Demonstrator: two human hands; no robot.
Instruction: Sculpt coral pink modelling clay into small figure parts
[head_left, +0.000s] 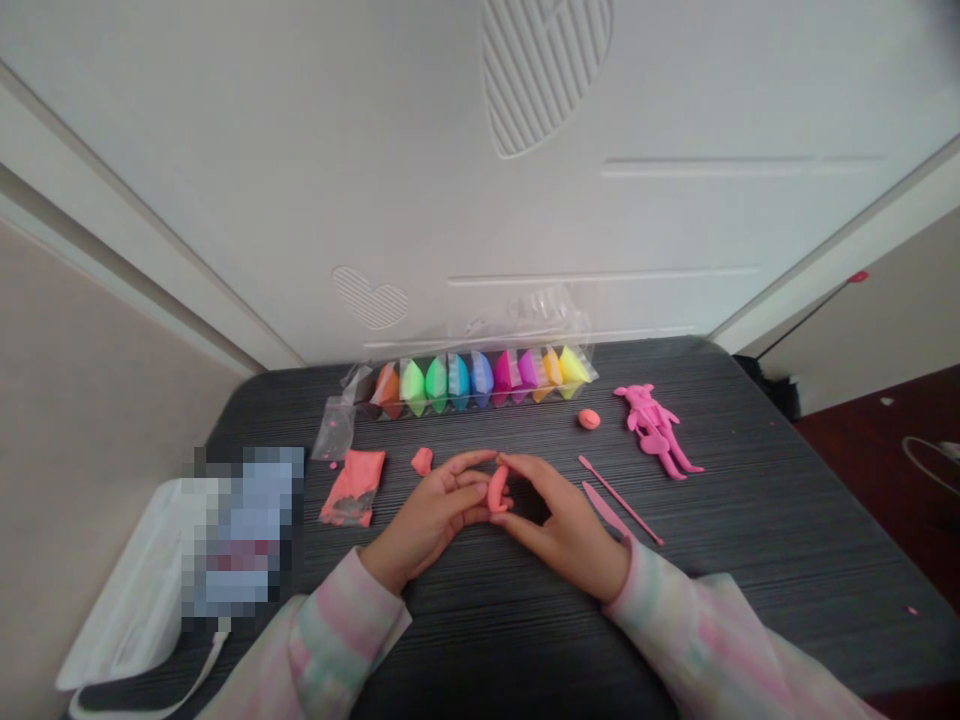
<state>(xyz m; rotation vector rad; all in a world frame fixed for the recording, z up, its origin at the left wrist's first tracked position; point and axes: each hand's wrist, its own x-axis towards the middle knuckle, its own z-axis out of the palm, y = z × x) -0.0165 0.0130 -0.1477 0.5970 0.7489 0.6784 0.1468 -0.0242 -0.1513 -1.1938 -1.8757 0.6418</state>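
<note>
A curved, sausage-shaped piece of coral modelling clay [496, 488] is held upright between my two hands, above the dark table. My left hand [439, 510] grips it from the left, with the thumb against its side and fingers behind. My right hand [559, 520] curves around it from the right; its thumb tip is at the lower end and its index fingertip near the top. Left of my left hand lie a small coral clay lump [422, 460] and an opened packet of coral clay [354, 487]. A pink clay knife [606, 508] and a thin pink tool [621, 499] lie beside my right wrist.
A row of clay packets in several colours [459, 383] lies along the table's back. A pink clay figure [654, 428] and a coral clay ball [589, 419] lie at the right. At the left are a blurred-out device [251, 530], a white case [131, 590] and a cable [202, 675].
</note>
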